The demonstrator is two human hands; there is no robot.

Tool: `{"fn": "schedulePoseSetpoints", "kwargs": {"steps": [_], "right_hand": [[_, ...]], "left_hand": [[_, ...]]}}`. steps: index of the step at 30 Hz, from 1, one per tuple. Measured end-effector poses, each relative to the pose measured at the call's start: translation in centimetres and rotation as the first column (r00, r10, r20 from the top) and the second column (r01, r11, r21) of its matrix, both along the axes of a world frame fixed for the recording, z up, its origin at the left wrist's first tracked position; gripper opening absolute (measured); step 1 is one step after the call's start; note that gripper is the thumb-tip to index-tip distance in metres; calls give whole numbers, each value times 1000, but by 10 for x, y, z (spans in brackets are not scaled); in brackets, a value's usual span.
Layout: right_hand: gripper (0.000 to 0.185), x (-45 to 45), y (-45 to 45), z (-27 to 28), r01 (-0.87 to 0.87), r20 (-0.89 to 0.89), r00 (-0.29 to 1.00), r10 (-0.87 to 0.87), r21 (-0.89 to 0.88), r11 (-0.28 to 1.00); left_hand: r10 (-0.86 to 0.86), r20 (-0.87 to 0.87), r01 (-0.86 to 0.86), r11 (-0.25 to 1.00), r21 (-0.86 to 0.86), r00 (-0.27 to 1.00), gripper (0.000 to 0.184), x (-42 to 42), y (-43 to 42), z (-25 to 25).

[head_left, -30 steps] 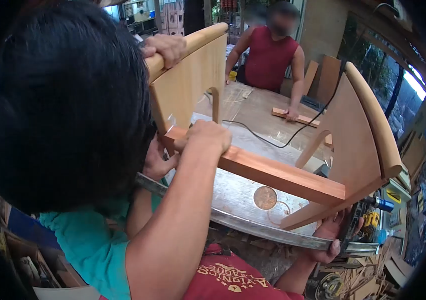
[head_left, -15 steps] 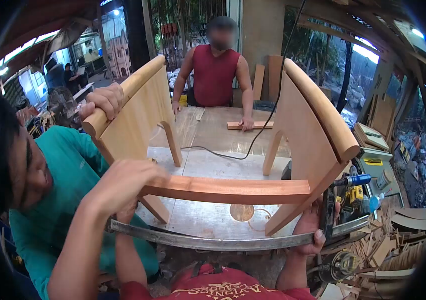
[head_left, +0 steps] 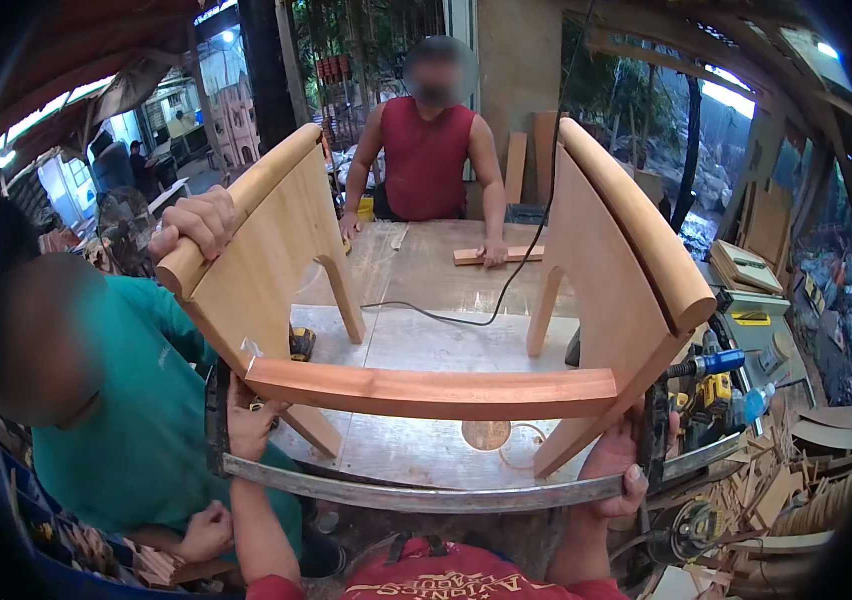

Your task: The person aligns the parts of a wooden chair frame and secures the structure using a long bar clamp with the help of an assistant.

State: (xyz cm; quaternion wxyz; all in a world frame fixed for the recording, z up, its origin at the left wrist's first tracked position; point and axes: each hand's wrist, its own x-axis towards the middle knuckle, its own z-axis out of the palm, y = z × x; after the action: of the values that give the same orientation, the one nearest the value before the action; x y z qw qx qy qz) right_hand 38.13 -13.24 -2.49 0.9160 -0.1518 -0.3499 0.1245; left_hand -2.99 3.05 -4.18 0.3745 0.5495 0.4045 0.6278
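A long metal bar clamp (head_left: 426, 494) spans the front of a wooden chair-like frame, below its curved front rail (head_left: 436, 390). At the clamp's black left jaw (head_left: 216, 420), my left hand (head_left: 249, 425) is closed around it beside the left side panel (head_left: 261, 260). My right hand (head_left: 621, 465) grips the clamp near its right jaw (head_left: 655, 430), under the rail's right end, next to the right side panel (head_left: 611, 240). The rail runs between the two panels. A small whitish bit (head_left: 252, 349) shows at its left end.
A co-worker in green (head_left: 136, 380) holds the left panel's top; their other hand (head_left: 208, 530) is lowered. A person in a red sleeveless shirt (head_left: 429, 160) touches a wood strip (head_left: 496, 256) across the table (head_left: 416, 335). A black cable (head_left: 506, 290) crosses it. Scrap wood (head_left: 776, 490) lies right.
The co-worker's hand has left the rail's left end and dropped low. The clamp's left jaw and my left hand now show there. The view has shifted slightly.
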Motion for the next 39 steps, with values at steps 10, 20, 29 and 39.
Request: {"fn": "schedulePoseSetpoints", "kwargs": {"steps": [10, 20, 29, 39], "right_hand": [[80, 6, -11, -21, -80, 62, 995, 82, -28, 996], [68, 0, -9, -28, -432, -163, 886, 435, 58, 900], [71, -2, 0, -23, -244, -289, 925, 248, 51, 968], [72, 7, -4, -30, -421, -94, 901, 422, 40, 906]], "left_hand": [[51, -97, -55, 997, -45, 994, 95, -4, 0, -6], [321, 148, -327, 945, 20, 936, 81, 33, -11, -25], [-297, 819, 303, 940, 159, 491, 50, 94, -16, -41], [-501, 831, 327, 848, 416, 242, 62, 93, -4, -13]]}}
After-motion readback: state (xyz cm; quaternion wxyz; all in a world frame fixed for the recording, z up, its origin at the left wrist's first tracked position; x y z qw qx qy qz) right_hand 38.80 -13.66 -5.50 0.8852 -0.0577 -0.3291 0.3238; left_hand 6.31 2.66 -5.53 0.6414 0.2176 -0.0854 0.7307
